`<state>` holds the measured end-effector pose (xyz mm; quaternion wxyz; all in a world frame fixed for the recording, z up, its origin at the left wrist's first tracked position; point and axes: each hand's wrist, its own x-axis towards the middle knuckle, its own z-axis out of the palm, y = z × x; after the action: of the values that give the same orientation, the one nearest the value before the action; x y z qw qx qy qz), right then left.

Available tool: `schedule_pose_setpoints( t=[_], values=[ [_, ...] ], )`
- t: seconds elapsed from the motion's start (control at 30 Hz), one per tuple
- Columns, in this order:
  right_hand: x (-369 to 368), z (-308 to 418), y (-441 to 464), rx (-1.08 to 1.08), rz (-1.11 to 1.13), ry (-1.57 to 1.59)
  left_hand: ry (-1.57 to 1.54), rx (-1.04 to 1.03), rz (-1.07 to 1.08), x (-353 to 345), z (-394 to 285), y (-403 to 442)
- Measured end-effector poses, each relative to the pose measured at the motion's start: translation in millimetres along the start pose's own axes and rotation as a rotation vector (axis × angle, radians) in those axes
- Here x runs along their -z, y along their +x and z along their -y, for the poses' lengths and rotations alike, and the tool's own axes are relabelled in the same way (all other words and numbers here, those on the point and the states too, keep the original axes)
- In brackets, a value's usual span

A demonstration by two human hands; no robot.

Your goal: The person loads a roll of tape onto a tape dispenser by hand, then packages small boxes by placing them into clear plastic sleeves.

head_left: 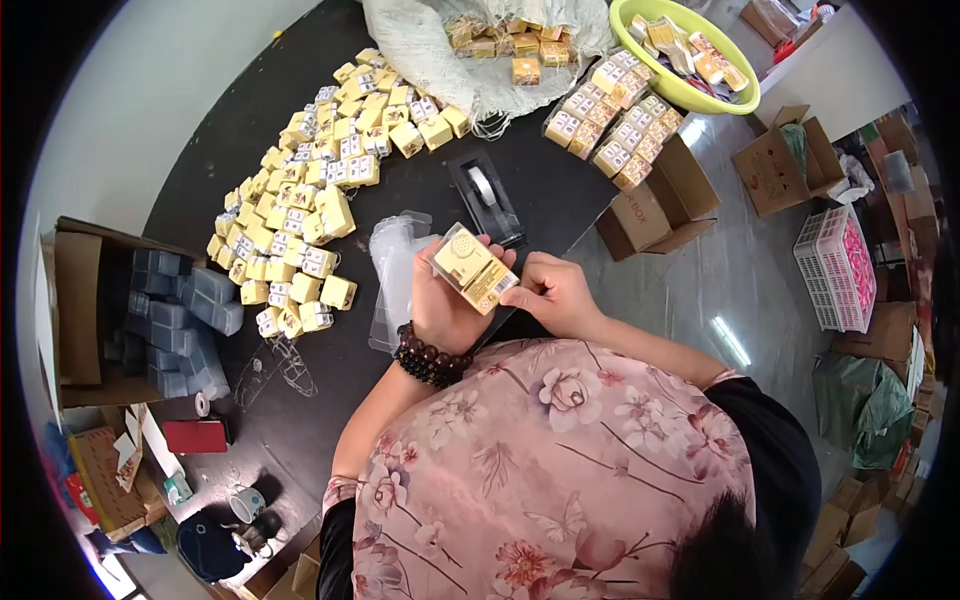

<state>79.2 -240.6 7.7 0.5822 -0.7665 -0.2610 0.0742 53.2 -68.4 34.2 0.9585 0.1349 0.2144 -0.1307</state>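
My left hand (437,303), with dark bead bracelets at the wrist, cradles a small flat yellow printed box (473,268) with a barcode on its face. My right hand (560,295) has its thumb and curled fingers at the lower right end of the same box. Beside my left hand, clear plastic sleeves (392,280) lie stacked on the black table (385,205). Just beyond the box stands a black tape dispenser (487,195) with a roll of tape. A large heap of small yellow boxes (300,195) spreads over the table to the left.
A white woven sack (410,35) with orange boxes lies at the back. Wrapped box bundles (605,120) sit near the table's right edge, by a yellow-green basin (690,95). A carton (80,300) of clear plastic packs stands left; an open cardboard box (655,215) is at right.
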Motion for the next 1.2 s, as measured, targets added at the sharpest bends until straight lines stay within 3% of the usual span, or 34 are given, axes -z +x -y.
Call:
schedule_pose_setpoints(
  t=[0.03,0.07,0.13,0.17,0.23,0.27,0.33,0.37,0.43,0.47,0.53,0.57,0.6,0.63,0.67,0.7,0.77,0.8,0.87,0.93,0.97,1.03,1.1,1.13,1.2],
  values=[
    [1.9,-1.1,0.3,0.124,-0.054,-0.107,-0.033,-0.004,0.026,2.2,1.2,1.5],
    [2.5,-3.8,-0.3,0.1,-0.062,-0.118,-0.068,0.028,0.145,11.8,0.2,6.3],
    [1.1,-11.5,-1.9,-0.182,0.036,0.293,-0.08,-0.036,0.058,4.3,-0.7,4.3],
    [2.6,-9.5,-3.1,-0.304,0.182,0.681,-0.028,-0.1,0.136,-1.5,2.6,1.3],
    [0.5,-2.8,-5.4,-0.485,0.288,1.257,0.121,-0.119,0.064,-0.9,2.1,1.6],
    [2.8,2.3,-5.5,-0.558,0.36,1.336,0.268,-0.203,-0.027,-2.3,5.9,1.3],
    [6.3,22.7,-6.6,-0.638,0.421,1.428,0.578,-0.368,0.002,3.4,15.4,4.5],
    [2.4,19.4,-4.9,-0.645,0.345,1.431,0.671,-0.421,0.106,5.6,14.1,1.0],
    [13.0,20.7,4.9,-0.621,0.353,1.35,0.946,-0.545,0.058,1.2,-0.1,-1.7],
    [22.0,18.7,16.8,-0.515,0.285,1.229,1.149,-0.722,0.041,25.7,-15.9,7.5],
    [58.3,1.1,51.7,-0.148,0.035,0.369,1.966,-0.998,-0.33,23.4,-45.8,-16.6],
    [76.5,0.6,70.3,0.013,-0.231,-0.111,2.088,-0.993,-0.479,35.1,-54.5,-24.0],
    [97.7,-3.8,90.2,-0.023,-0.372,-0.287,2.13,-0.906,-0.58,49.0,-59.8,-31.7],
    [116.5,-24.4,111.3,0.095,-0.506,-0.452,2.164,-0.815,-0.684,65.3,-63.5,-38.9],
    [134.3,-37.4,129.2,0.075,-0.546,-0.604,2.241,-0.829,-0.71,85.0,-68.4,-43.1],
    [146.1,-52.9,143.6,0.127,-0.554,-0.712,2.235,-0.833,-0.718,85.0,-69.6,-47.0],
    [158.9,-77.6,162.4,0.111,-0.519,-0.868,1.962,-0.588,-0.661,82.9,-71.7,-54.5],
    [155.9,-81.5,162.2,0.113,-0.514,-0.867,2.027,-0.751,-0.651,85.0,-69.0,-56.8],
    [148.8,-88.8,160.4,0.18,-0.637,-1.175,1.876,-0.749,-0.661,89.0,-69.9,-62.9],
    [120.8,-58.2,140.7,0.307,-0.587,-0.933,1.512,-0.792,-0.558,91.4,-69.8,-68.2],
    [97.6,-40.3,126.5,0.387,-0.55,-0.803,1.507,-0.794,-0.561,87.1,-68.7,-68.5],
    [33.0,-8.0,85.6,0.141,-0.202,-0.043,0.959,-0.778,-0.318,69.7,-59.7,-71.1],
    [-28.1,11.9,51.1,-0.167,0.134,0.595,1.012,-0.797,-0.203,43.7,-43.3,-69.1],
    [-40.9,23.4,44.5,-0.259,0.299,0.687,1.017,-0.795,-0.124,35.9,-36.3,-66.7],
    [-43.7,36.8,46.2,-0.202,0.403,0.283,1.111,-0.903,-0.107,25.1,-35.9,-67.8]
  ],
)
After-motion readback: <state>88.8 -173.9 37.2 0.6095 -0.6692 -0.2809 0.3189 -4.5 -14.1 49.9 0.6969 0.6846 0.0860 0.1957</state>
